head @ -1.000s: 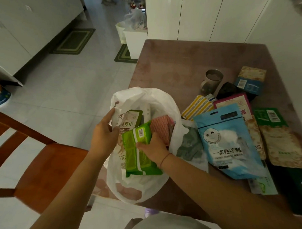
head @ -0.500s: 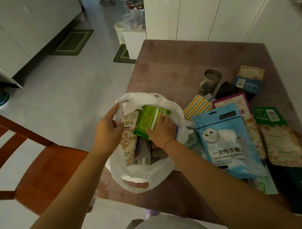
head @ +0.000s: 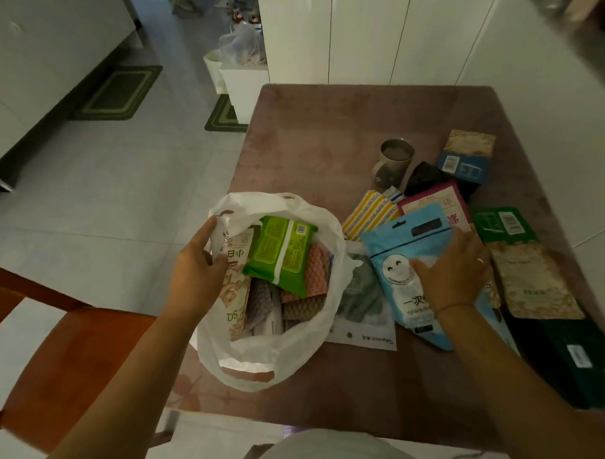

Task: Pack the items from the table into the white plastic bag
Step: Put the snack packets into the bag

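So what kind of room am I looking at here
Most likely a home kitchen or dining area: a brown table with a grey mug on it, an orange wooden chair beside it, white floor-to-ceiling cabinet doors behind, and green mats on the pale tiled floor.

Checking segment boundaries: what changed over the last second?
The right hand let go of the green packet, now lying in the white bag, and moved right onto the blue pouch on the table. The left hand still holds the bag's rim open. Other items unmoved.
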`<state>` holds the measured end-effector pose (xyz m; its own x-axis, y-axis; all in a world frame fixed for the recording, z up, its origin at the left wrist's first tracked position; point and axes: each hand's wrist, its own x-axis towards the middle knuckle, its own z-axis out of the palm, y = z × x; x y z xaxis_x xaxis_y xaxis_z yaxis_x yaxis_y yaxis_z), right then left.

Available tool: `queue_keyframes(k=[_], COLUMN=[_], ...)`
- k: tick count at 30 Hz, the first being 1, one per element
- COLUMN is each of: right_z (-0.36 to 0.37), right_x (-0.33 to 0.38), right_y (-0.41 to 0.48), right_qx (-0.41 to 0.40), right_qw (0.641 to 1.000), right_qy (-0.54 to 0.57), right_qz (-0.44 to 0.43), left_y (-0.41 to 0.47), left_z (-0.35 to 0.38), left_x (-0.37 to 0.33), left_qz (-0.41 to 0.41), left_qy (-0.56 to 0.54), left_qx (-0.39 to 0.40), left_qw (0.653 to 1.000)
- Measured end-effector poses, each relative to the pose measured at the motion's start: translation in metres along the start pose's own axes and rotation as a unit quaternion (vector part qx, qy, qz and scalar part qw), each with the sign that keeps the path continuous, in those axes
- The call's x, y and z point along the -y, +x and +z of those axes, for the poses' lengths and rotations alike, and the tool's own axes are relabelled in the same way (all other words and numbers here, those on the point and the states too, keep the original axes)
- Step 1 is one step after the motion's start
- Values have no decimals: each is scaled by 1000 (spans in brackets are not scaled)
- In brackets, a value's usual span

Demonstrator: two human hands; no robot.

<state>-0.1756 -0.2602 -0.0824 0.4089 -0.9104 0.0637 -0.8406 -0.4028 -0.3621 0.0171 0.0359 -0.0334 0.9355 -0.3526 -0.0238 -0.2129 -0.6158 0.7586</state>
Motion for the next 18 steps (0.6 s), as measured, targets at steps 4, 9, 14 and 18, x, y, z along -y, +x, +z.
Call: queue_keyframes(k=[4, 9, 14, 18], right_z=[16, 23, -15, -36], right_x=[-31, -41, -10, 45], right_y=[-4, -3, 4, -5], right_qx=[50, 147, 171, 320], right_qw=[997, 977, 885, 785], right_qy=[-24, 145, 427, 525], right_qz=[54, 52, 73, 79], left_y=[1, 2, 2, 2], left_z=[5, 5, 2, 1], left_x=[0, -1, 1, 1], left_qz=[10, 11, -3, -8], left_qy=[7, 11, 14, 7], left_qx=[14, 13, 2, -3], left_qw=[1000, 1000, 1000, 1000])
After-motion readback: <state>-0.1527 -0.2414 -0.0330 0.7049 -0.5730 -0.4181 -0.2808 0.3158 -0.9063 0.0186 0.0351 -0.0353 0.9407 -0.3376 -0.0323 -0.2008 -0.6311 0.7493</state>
